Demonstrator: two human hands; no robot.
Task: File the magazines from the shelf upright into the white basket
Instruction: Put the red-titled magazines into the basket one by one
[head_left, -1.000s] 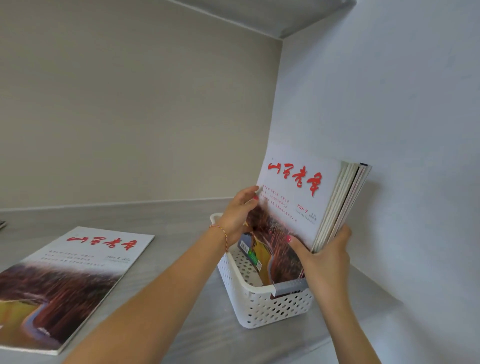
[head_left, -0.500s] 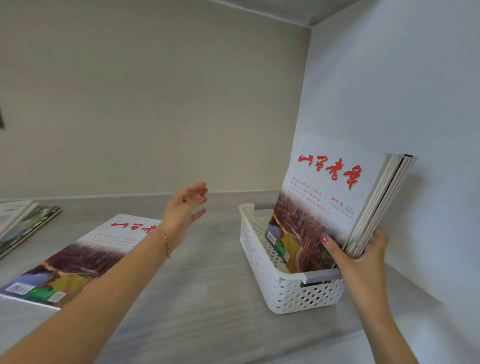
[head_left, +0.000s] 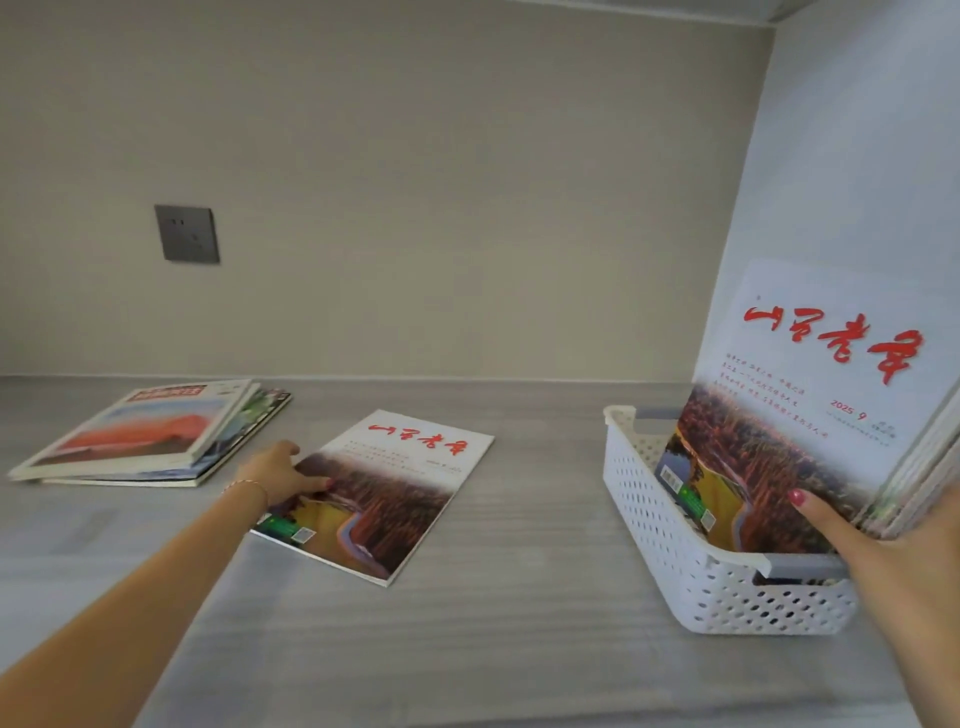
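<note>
A white perforated basket (head_left: 654, 514) stands on the grey shelf at the right, against the side wall. Several magazines (head_left: 810, 415) stand upright in it, leaning right, the front one white with red lettering. My right hand (head_left: 893, 551) grips their lower edge, thumb on the front cover. A matching magazine (head_left: 395, 493) lies flat mid-shelf. My left hand (head_left: 278, 473) rests on its left edge, fingers spread on the cover. A small stack of magazines (head_left: 150, 436) lies flat at the far left.
The grey shelf (head_left: 519, 597) runs from wall to wall, with bare surface between the flat magazine and the basket. A dark wall socket (head_left: 187, 234) sits on the back wall above the stack. The right side wall is close behind the basket.
My left hand has left the upright magazines and travelled left to the flat magazine, now touching it. The view has swung left, bringing the far stack and socket into sight. The right hand stays put.
</note>
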